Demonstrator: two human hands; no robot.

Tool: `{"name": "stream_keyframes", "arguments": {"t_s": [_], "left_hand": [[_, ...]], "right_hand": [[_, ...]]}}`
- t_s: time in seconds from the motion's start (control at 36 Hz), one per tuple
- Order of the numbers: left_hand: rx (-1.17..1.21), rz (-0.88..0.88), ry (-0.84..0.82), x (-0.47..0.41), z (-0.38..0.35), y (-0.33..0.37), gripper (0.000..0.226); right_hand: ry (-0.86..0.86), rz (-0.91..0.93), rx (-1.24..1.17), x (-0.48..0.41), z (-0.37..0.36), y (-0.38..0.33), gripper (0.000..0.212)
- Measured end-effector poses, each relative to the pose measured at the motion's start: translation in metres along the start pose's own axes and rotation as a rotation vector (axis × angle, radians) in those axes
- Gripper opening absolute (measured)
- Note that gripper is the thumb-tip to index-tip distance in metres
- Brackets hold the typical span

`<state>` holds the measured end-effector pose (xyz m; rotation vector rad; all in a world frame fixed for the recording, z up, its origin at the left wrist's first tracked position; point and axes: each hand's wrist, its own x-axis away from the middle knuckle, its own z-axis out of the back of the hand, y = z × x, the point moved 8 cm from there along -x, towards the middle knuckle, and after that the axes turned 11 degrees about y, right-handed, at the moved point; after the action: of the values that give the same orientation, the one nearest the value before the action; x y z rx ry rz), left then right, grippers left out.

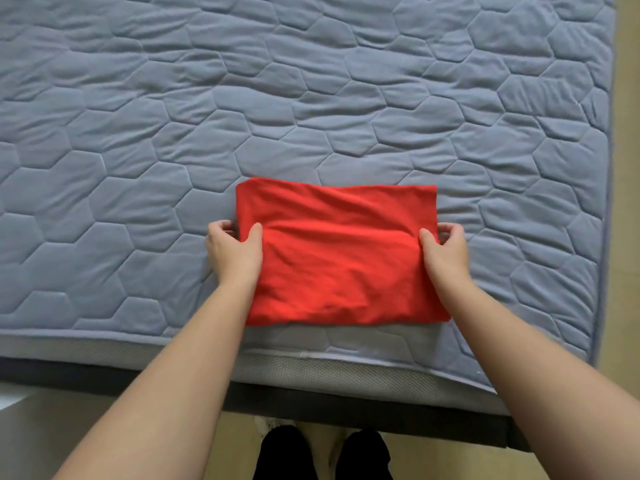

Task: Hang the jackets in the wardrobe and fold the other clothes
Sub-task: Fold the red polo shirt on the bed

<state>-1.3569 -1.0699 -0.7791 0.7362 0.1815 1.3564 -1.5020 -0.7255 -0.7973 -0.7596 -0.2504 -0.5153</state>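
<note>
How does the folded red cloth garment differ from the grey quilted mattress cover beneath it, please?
The folded red cloth garment is bright and plain, the grey quilted mattress cover muted with stitched hexagons. The garment is a small folded rectangle; the cover spreads far wider around it. Both are soft, slightly wrinkled fabric lying flat.

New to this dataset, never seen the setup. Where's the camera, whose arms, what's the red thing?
No machine here: a person works with bare hands, and this one picture comes from a camera worn on the head, looking down. A folded red garment lies near the front edge of a grey quilted mattress. The left hand and right hand each grip one side edge of it, thumbs on top. The dark shapes at the bottom are probably the person's feet.
</note>
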Motion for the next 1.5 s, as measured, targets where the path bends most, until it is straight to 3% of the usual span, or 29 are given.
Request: {"name": "stream_keyframes", "arguments": {"t_s": [0.08, 0.17, 0.28, 0.42, 0.56, 0.75, 0.92, 1.06, 1.14, 1.22, 1.5], "left_hand": [[0.026, 0.071, -0.123, 0.002, -0.007, -0.014, 0.054], [0.034, 0.136, -0.330, 0.010, -0.018, -0.028, 0.058], [0.078, 0.094, -0.404, 0.020, -0.007, -0.022, 0.045], [0.165, -0.023, -0.386, 0.034, 0.041, 0.025, 0.018], [0.235, -0.099, -0.402, 0.054, 0.135, 0.087, 0.015], [0.322, -0.212, -0.356, 0.115, 0.335, 0.178, 0.013], [0.319, -0.324, -0.117, 0.187, 0.502, 0.205, 0.010], [0.237, -0.380, 0.205, 0.279, 0.613, 0.191, 0.027], [0.174, -0.419, 0.375, 0.347, 0.648, 0.179, 0.015], [0.120, -0.383, 0.475, 0.407, 0.667, 0.150, 0.010], [0.167, 0.090, 1.071, 0.611, 0.790, -0.072, 0.023]], "right_hand": [[0.007, 0.018, 0.034, 0.005, 0.001, -0.001, 0.049], [-0.140, -0.044, -0.001, 0.014, -0.008, 0.005, 0.057], [-0.266, -0.146, -0.113, 0.027, -0.005, -0.002, 0.039], [-0.277, -0.102, -0.195, 0.055, 0.028, -0.055, 0.019], [-0.289, -0.061, -0.214, 0.107, 0.096, -0.128, 0.023], [-0.372, 0.032, -0.318, 0.213, 0.216, -0.248, 0.024], [-0.528, 0.234, -0.353, 0.311, 0.269, -0.325, 0.021], [-0.634, 0.543, -0.364, 0.424, 0.290, -0.375, 0.010], [-0.800, 0.717, -0.382, 0.524, 0.303, -0.379, 0.005], [-1.093, 0.796, -0.384, 0.628, 0.315, -0.355, 0.005], [-1.823, 0.933, -0.159, 0.886, 0.383, -0.187, 0.016]]}}
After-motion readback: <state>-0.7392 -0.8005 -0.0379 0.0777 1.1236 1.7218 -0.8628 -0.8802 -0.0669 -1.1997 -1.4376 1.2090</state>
